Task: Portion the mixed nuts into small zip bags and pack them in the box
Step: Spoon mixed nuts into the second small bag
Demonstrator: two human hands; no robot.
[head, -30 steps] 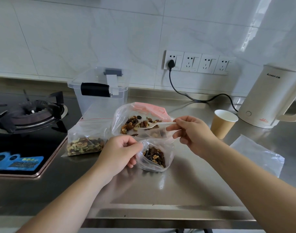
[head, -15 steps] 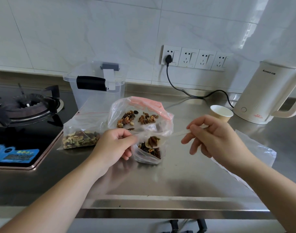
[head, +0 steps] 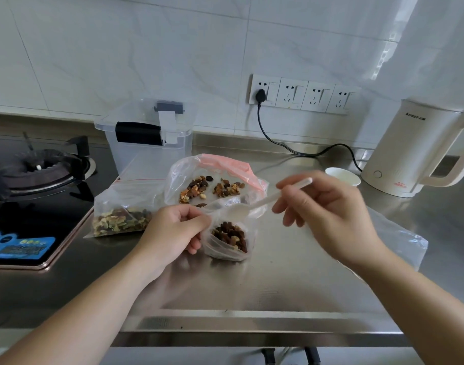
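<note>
A: Checking orientation first: which way does the spoon (head: 267, 200) point, taking the small bag (head: 227, 239) as reference?

B: Long axis runs diagonally. The bowl end is low and sits just above the small bag's open mouth; the handle rises up and away to the right, ending behind the right hand (head: 328, 212). The bowl looks empty, though the frame is slightly blurred there.

A: Grip on the spoon?

B: Thumb and forefinger of the right hand pinch the handle near its upper end. The other fingers are loosely spread and hang below, touching nothing.

A: And the small bag itself?

B: It stands upright on the counter (head: 252, 285), mouth up, with nuts filling its lower part. The left hand (head: 175, 230) is on its left side, fingers curled, pinching the bag's top edge and holding the mouth open.

A: Other items, relative to the small bag?

B: Directly behind it, touching: the big bag (head: 215, 180), lying open with a pink strip at its far edge and nuts scattered inside. To the left: a filled bag (head: 123, 214), lying flat. Behind and to the left: the clear box (head: 146, 143), upright. To the right, under the right forearm: a flat empty bag (head: 399, 241). Behind and to the right: a cup (head: 342, 176), then a kettle (head: 415, 151). Far left: a stove (head: 33, 180).
</note>
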